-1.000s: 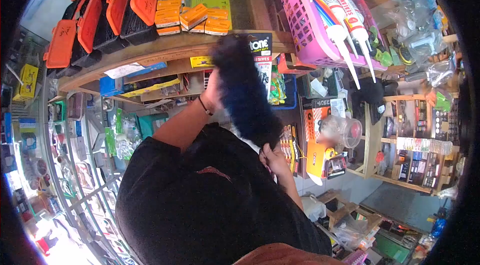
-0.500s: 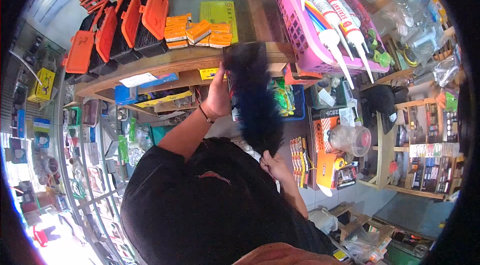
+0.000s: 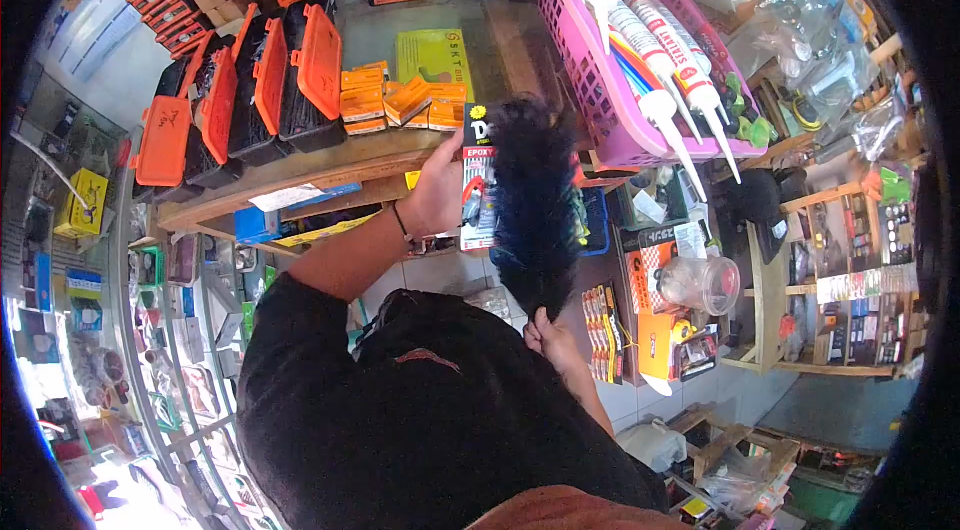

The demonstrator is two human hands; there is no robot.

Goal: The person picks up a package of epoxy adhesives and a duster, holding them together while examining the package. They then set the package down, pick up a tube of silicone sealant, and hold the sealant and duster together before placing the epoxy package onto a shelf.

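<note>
My left hand is closed on the edge of an epoxy pack, a flat card with a yellow and black top and a red "EPOXY" band. The pack stands upright in front of the shelf edge. In my right hand, fingers are wrapped round the lower end of a dark feather duster. Its feathers point up and overlap the right side of the pack, hiding part of it. Just behind both hangs the wooden shelf edge with small orange boxes on it.
Black cases with orange lids stand open on the shelf at left. A pink basket of sealant tubes overhangs the shelf at right. Below it are a clear plastic jar and hanging packs. Glass-fronted shelving lines the left.
The feather duster has shifted right and uncovered the epoxy pack's printed front. My left hand with the pack sits slightly lower, and the whole view has tilted a little.
</note>
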